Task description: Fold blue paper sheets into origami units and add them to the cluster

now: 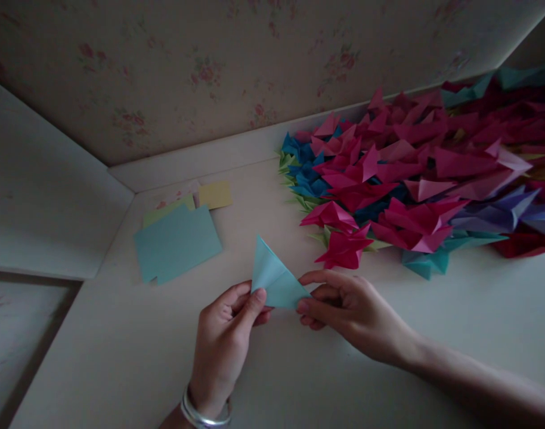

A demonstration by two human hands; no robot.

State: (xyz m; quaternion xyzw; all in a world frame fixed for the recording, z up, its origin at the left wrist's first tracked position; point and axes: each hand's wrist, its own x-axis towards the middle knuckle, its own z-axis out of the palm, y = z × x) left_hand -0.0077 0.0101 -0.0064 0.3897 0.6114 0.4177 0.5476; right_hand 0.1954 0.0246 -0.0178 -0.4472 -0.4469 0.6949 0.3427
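A light blue paper folded into a triangle is held just above the white table, its point aimed away from me. My left hand, with silver bangles at the wrist, pinches the paper's lower left corner between thumb and fingers. My right hand pinches the lower right corner with its fingertips. Both hands are closed on the paper.
A big heap of folded paper shapes, mostly pink and red with blue, green, purple and teal ones, fills the table's right rear. A small stack of flat sheets, blue on top with yellow behind, lies at left. A flowered wall stands behind.
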